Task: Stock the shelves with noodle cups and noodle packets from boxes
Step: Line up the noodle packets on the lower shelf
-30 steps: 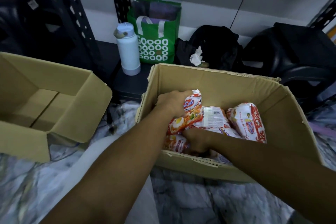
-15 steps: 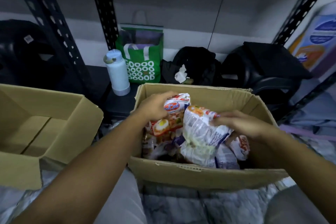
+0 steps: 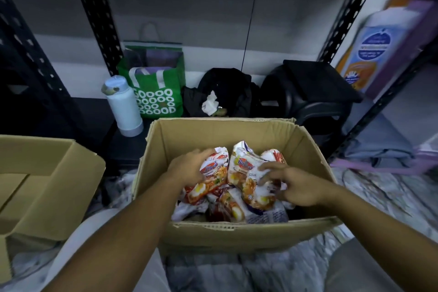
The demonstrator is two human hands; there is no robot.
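The cardboard box (image 3: 237, 234) holds loose noodle packets (image 3: 233, 210); the left hand (image 3: 189, 169) grips a red packet (image 3: 214, 173), the right hand (image 3: 299, 186) a white packet (image 3: 248, 185) (fingers curled round each).

This looks like a shop stockroom. Black perforated steel shelving uprights (image 3: 94, 14) frame a low shelf. An open brown cardboard box (image 3: 225, 135), part-filled with red-and-white plastic noodle packets (image 3: 213, 175), stands on the grey-veined pale floor (image 3: 379, 187) beside a second open brown cardboard carton (image 3: 47, 185). A large purple-and-orange printed product pack (image 3: 384, 47) sits on the neighbouring rack.
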